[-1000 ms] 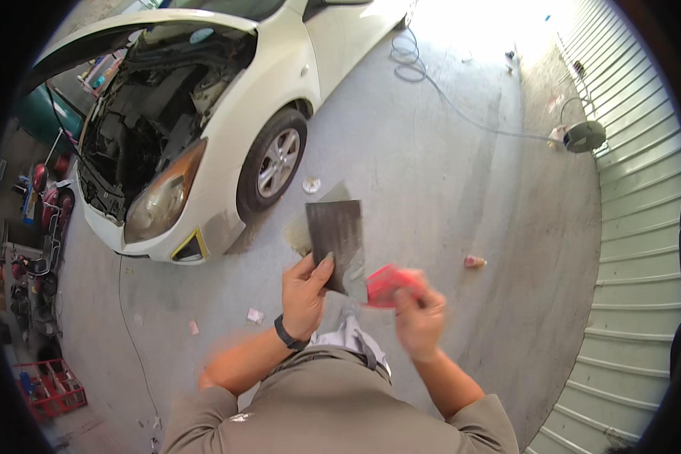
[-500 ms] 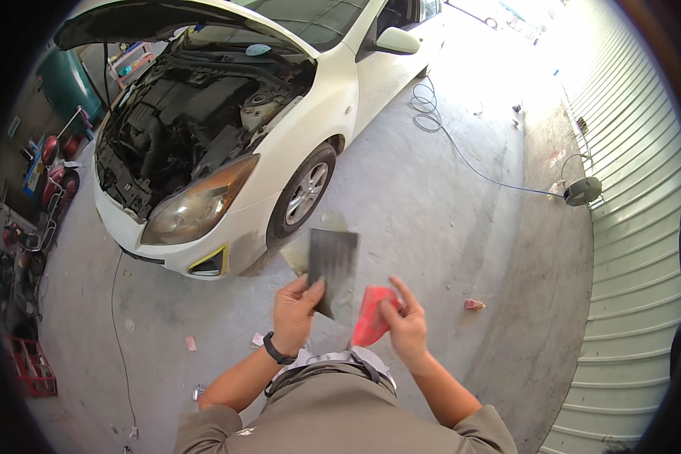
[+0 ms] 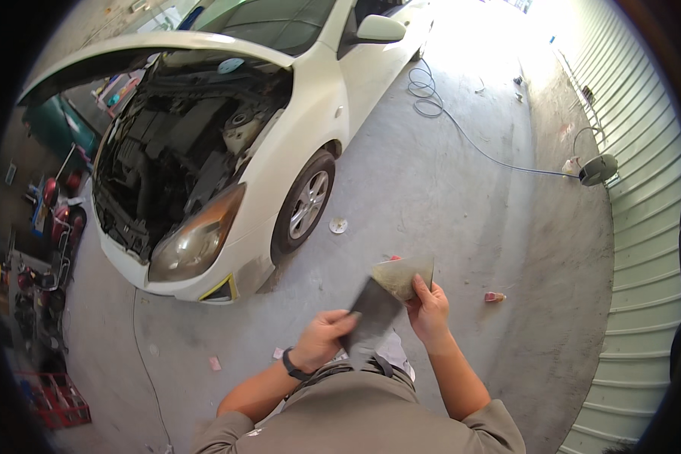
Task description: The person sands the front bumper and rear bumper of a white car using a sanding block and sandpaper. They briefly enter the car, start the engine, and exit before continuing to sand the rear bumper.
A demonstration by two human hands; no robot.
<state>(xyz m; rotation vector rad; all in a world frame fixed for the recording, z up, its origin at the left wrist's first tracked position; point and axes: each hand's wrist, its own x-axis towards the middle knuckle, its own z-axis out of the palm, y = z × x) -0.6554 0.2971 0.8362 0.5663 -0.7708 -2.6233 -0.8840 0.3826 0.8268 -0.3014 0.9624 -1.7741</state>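
Note:
My left hand (image 3: pixel 321 344) is closed on a dark grey, flat rectangular sheet (image 3: pixel 374 312), slightly blurred and tilted in front of my waist. Against its upper right edge lies a yellowish-grey flat piece (image 3: pixel 397 278) with a smeared surface. The fingers of my right hand (image 3: pixel 429 309) pinch this piece, thumb on top. A bit of something red (image 3: pixel 395 258) shows just past its far edge; most of it is hidden, and I cannot tell whether my right hand also holds it. Both hands are in mid-air above the floor.
A white car (image 3: pixel 310 113) with its hood raised stands ahead to the left, its front wheel (image 3: pixel 310 204) nearest. On the floor lie a round white disc (image 3: pixel 338 225), a small red bottle (image 3: pixel 495 297) and a blue hose (image 3: pixel 473 144). A ribbed wall (image 3: pixel 628 333) runs along the right.
My hands have come together and shifted right. My right hand now grips the yellowish piece, which was behind the dark sheet; the red thing it held is mostly hidden. The dark sheet has tilted.

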